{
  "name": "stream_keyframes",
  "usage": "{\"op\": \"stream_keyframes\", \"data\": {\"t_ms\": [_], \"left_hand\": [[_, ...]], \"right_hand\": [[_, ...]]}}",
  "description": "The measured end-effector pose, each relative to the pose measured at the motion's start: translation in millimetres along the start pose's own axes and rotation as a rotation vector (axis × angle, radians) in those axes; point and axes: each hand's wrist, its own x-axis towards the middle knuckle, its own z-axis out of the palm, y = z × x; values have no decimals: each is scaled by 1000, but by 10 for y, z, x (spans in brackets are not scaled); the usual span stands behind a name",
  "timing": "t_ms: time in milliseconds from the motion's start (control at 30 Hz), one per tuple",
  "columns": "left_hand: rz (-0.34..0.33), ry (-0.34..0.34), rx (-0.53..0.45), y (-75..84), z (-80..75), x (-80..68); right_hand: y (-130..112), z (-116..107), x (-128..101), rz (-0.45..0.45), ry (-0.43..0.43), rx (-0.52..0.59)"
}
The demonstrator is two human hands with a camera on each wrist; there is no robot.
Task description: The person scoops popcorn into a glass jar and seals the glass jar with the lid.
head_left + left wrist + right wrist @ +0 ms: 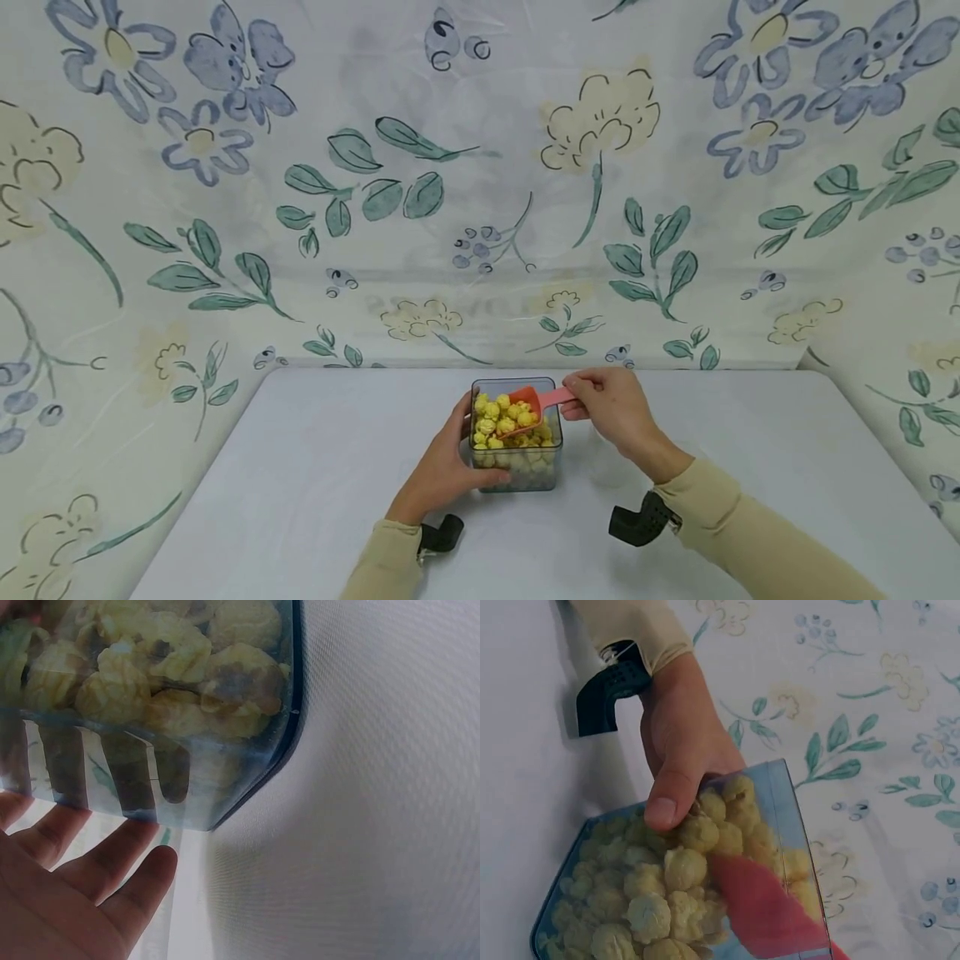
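Note:
A clear square container (517,467) stands mid-table, filled with yellow puffed pieces (491,412). My left hand (450,462) grips its left side, thumb on the front wall and fingers behind. In the left wrist view the fingers (127,847) lie against the container wall (225,787). My right hand (600,404) pinches the handle of an orange-red scoop (525,402) that rests in the container's top with several pieces in it. The right wrist view shows the scoop (761,907) among the pieces (660,900) and the left hand's thumb (667,799) on the rim.
The white table (300,467) spreads out around the container. A floral cloth (480,208) hangs behind and at both sides. Black wrist mounts (637,521) sit on both sleeves near the front edge.

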Motion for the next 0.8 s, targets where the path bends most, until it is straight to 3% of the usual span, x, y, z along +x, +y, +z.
{"op": "stream_keyframes", "data": {"t_ms": [400,800], "left_hand": [[-15,1,7,-2,3,12],[-32,11,10,-18,-1,0]], "right_hand": [[27,24,32,101,32,133],[-1,31,109,111,-5,122]]}}
